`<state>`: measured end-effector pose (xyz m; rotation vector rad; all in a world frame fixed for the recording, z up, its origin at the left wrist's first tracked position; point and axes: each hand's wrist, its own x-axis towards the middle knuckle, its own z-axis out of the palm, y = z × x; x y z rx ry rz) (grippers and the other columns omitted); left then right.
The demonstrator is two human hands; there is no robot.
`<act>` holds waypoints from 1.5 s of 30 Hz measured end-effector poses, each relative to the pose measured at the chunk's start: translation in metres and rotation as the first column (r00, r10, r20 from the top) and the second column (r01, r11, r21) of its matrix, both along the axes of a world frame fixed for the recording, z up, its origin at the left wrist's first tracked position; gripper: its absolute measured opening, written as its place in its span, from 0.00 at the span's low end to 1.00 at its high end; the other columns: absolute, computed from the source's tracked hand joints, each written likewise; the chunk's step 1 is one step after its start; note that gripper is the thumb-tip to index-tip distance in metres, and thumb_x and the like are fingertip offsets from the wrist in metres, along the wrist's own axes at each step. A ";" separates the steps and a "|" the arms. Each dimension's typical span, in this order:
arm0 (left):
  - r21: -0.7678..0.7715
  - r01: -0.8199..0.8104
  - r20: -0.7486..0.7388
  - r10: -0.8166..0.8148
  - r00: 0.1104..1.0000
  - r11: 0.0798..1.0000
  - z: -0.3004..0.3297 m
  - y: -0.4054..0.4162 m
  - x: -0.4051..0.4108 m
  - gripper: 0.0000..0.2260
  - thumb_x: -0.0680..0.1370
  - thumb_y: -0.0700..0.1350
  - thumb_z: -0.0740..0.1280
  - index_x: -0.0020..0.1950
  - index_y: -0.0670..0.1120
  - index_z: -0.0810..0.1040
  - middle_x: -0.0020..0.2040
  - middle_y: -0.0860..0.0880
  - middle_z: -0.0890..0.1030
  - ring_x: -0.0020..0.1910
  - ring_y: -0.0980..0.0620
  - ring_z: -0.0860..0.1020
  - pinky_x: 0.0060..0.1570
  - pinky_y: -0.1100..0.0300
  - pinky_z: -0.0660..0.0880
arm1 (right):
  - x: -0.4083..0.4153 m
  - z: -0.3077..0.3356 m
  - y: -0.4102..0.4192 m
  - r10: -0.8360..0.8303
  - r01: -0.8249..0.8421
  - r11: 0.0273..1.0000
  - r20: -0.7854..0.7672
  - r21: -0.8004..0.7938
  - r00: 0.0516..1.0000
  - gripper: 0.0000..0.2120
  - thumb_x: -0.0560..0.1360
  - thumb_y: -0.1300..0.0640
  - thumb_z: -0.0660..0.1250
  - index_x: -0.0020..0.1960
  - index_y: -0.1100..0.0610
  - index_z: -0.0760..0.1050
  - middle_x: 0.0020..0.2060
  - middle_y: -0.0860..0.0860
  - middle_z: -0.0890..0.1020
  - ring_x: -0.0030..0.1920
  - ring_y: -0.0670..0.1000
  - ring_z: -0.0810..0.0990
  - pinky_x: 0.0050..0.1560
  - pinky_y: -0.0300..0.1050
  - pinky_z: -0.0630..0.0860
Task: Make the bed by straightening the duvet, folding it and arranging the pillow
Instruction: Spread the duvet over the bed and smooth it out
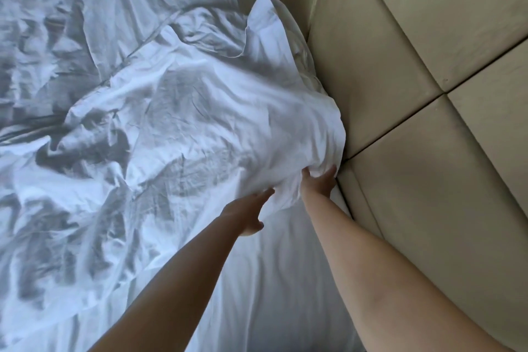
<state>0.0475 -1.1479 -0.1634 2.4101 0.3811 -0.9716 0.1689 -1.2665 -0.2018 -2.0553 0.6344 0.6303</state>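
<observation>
Fingers [328, 173] of the right hand [320, 183] curl up into the near corner of a crumpled white cotton duvet [200, 111], gripping a bunched fold of it right at the head edge of the bed, just beside the beige padded leather headboard [414, 66]. The left hand [251, 214] reaches in alongside, its fingers fairly straight and spread narrowly, the tips touching or slipping under the same lifted edge of the duvet; whether they pinch the cloth cannot be told, as the fabric hides the tips. Both bare forearms stretch forward from the lower edge of the view. The duvet lies rumpled across most of the bed, deep creases and grey shadows running toward the far side, with its gripped corner raised off the smooth white fitted sheet [274, 280] that shows bare beneath the arms. A plump white pillow [268, 17] sits farther along the head edge, pressed against the headboard and partly covered by the duvet's upper fold. The headboard's panels meet in dark seams to the right of the hands.
</observation>
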 end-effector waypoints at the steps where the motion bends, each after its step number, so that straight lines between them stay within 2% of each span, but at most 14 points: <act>1: 0.006 -0.012 0.020 0.012 1.000 1.000 0.000 -0.002 0.005 0.39 0.76 0.45 0.67 0.77 0.60 0.44 0.74 0.54 0.63 0.71 0.49 0.65 0.60 0.53 0.71 | 0.008 0.000 -0.004 0.042 -0.041 0.999 0.052 -0.020 0.998 0.40 0.75 0.46 0.67 0.78 0.53 0.48 0.76 0.54 0.58 0.72 0.59 0.64 0.69 0.53 0.64; 7: 0.238 -0.054 0.186 0.009 0.982 0.970 -0.010 -0.007 0.031 0.50 0.73 0.46 0.70 0.74 0.61 0.30 0.78 0.49 0.40 0.77 0.46 0.44 0.72 0.46 0.59 | 0.051 -0.005 -0.013 0.224 -0.223 0.975 0.111 -0.016 0.968 0.53 0.64 0.37 0.74 0.78 0.51 0.49 0.76 0.49 0.58 0.75 0.53 0.59 0.73 0.53 0.61; 11: 0.286 -0.119 0.172 0.071 0.983 0.951 -0.014 -0.016 0.037 0.51 0.73 0.49 0.70 0.74 0.59 0.29 0.77 0.48 0.34 0.77 0.45 0.40 0.73 0.43 0.56 | 0.064 -0.002 0.000 0.218 -0.226 0.964 0.070 0.140 0.974 0.56 0.52 0.31 0.77 0.74 0.47 0.57 0.69 0.46 0.70 0.67 0.50 0.72 0.66 0.54 0.71; 13: 0.284 -0.173 0.211 0.115 0.971 0.943 -0.017 -0.014 0.039 0.51 0.73 0.51 0.71 0.74 0.58 0.29 0.78 0.49 0.36 0.77 0.46 0.42 0.72 0.45 0.59 | 0.066 0.001 0.005 0.292 -0.289 0.942 0.010 0.171 0.956 0.50 0.50 0.28 0.76 0.67 0.47 0.68 0.60 0.46 0.78 0.59 0.50 0.78 0.60 0.54 0.76; 17: 0.205 -0.243 0.270 0.184 0.945 0.948 -0.018 0.001 0.044 0.53 0.70 0.51 0.74 0.76 0.55 0.33 0.79 0.52 0.45 0.77 0.49 0.49 0.69 0.52 0.65 | 0.057 0.013 0.008 0.372 -0.359 0.921 -0.065 0.153 0.926 0.31 0.57 0.38 0.78 0.54 0.51 0.73 0.48 0.47 0.80 0.52 0.51 0.80 0.58 0.51 0.76; 20: 0.154 -0.253 0.254 0.209 0.944 0.955 -0.017 0.009 0.044 0.55 0.69 0.50 0.75 0.76 0.55 0.33 0.79 0.51 0.45 0.78 0.48 0.49 0.71 0.53 0.63 | 0.047 0.022 0.014 0.477 -0.477 0.878 0.009 0.036 0.879 0.40 0.52 0.36 0.77 0.59 0.52 0.73 0.52 0.48 0.79 0.53 0.51 0.79 0.57 0.50 0.77; 24: 0.141 -0.242 0.225 0.207 0.952 0.960 -0.015 0.014 0.037 0.57 0.68 0.51 0.77 0.76 0.55 0.32 0.79 0.50 0.43 0.78 0.47 0.48 0.74 0.52 0.58 | 0.031 0.027 0.014 0.555 -0.525 0.823 -0.111 0.217 0.824 0.32 0.65 0.44 0.76 0.63 0.56 0.72 0.55 0.49 0.79 0.58 0.52 0.78 0.63 0.50 0.73; 27: 0.152 -0.226 0.211 0.192 0.958 0.962 -0.005 0.016 0.032 0.58 0.67 0.51 0.77 0.76 0.56 0.32 0.79 0.51 0.41 0.78 0.45 0.49 0.74 0.51 0.58 | 0.024 0.038 0.009 0.527 -0.486 0.835 -0.122 0.259 0.841 0.36 0.69 0.34 0.67 0.70 0.54 0.67 0.63 0.50 0.76 0.63 0.53 0.75 0.65 0.50 0.70; 31: 0.198 -0.170 0.224 0.124 0.967 0.965 0.011 0.013 0.030 0.58 0.66 0.54 0.77 0.75 0.58 0.31 0.79 0.49 0.40 0.77 0.43 0.50 0.73 0.49 0.59 | 0.027 0.069 0.005 0.562 -0.535 0.827 -0.218 0.175 0.798 0.41 0.73 0.28 0.53 0.75 0.56 0.61 0.68 0.55 0.71 0.67 0.56 0.71 0.68 0.52 0.66; 34: 0.231 -0.156 0.213 0.106 0.971 0.960 0.031 0.010 0.033 0.55 0.67 0.57 0.75 0.75 0.61 0.32 0.78 0.45 0.40 0.76 0.41 0.47 0.72 0.47 0.60 | 0.041 0.099 0.011 0.583 -0.601 0.799 -0.250 0.007 0.773 0.36 0.79 0.35 0.48 0.77 0.58 0.53 0.73 0.58 0.64 0.71 0.59 0.65 0.71 0.53 0.62; 38: 0.175 -0.114 0.190 0.080 0.978 0.978 0.065 0.015 0.043 0.52 0.68 0.52 0.76 0.77 0.61 0.40 0.78 0.48 0.42 0.76 0.44 0.49 0.66 0.46 0.67 | 0.059 0.136 0.014 0.511 -0.440 0.767 0.030 -0.468 0.859 0.23 0.82 0.46 0.52 0.69 0.59 0.69 0.65 0.57 0.75 0.64 0.58 0.74 0.61 0.51 0.71; 40: 0.174 -0.095 0.170 0.065 0.983 0.980 0.082 0.021 0.039 0.47 0.71 0.43 0.73 0.78 0.57 0.45 0.78 0.51 0.46 0.76 0.48 0.50 0.66 0.48 0.68 | 0.055 0.139 0.008 0.538 -0.440 0.743 0.059 -0.505 0.841 0.20 0.80 0.51 0.57 0.70 0.57 0.68 0.65 0.56 0.74 0.65 0.58 0.73 0.61 0.51 0.71; 42: 0.222 -0.108 0.194 0.065 0.979 0.969 0.092 0.026 0.028 0.41 0.73 0.36 0.66 0.79 0.53 0.47 0.79 0.51 0.48 0.76 0.49 0.51 0.67 0.51 0.67 | 0.041 0.135 0.004 0.610 -0.530 0.703 0.019 -0.474 0.792 0.26 0.78 0.51 0.59 0.73 0.56 0.60 0.70 0.57 0.67 0.69 0.58 0.68 0.66 0.52 0.68; 45: 0.278 -0.174 0.242 0.106 0.964 0.945 0.098 0.033 0.008 0.38 0.73 0.34 0.61 0.79 0.52 0.48 0.79 0.50 0.49 0.77 0.48 0.50 0.70 0.49 0.64 | 0.015 0.135 0.007 0.733 -0.650 0.597 -0.009 -0.471 0.680 0.29 0.79 0.47 0.56 0.77 0.54 0.52 0.73 0.56 0.62 0.72 0.57 0.62 0.68 0.51 0.63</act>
